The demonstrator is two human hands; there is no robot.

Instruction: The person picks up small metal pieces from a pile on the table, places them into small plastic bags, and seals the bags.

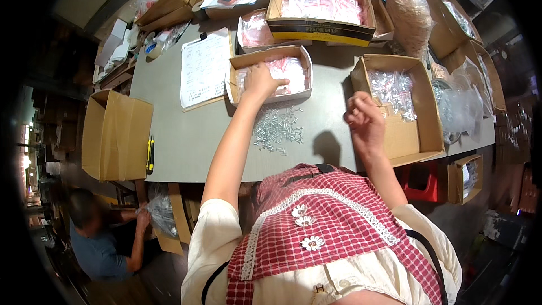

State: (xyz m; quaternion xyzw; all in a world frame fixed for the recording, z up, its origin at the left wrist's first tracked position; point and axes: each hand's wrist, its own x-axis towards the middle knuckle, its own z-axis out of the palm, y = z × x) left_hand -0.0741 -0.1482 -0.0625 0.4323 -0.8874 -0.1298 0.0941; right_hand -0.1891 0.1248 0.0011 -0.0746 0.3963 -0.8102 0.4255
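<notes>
My left hand (260, 83) reaches into a small white-sided carton (282, 97) of clear plastic bags (286, 72) with pink edges. Its thumb is spread away from the fingers, which rest on the bags. Just below that carton lies a loose pile of small silver screws (278, 129) on the grey table. My right hand (366, 121) is raised at the left edge of an open cardboard box (415, 138). Its fingers are curled in, and whatever they may hold is hidden. Filled clear bags (392, 91) with silver pieces lie in the far part of that box.
A clipboard with a written sheet (204, 70) lies left of the carton. A black-and-yellow box (320, 28) of bags stands behind it. At the left edge are an empty cardboard box (121, 135) and a yellow cutter (150, 155). Another person (101, 243) handles a plastic bag at lower left.
</notes>
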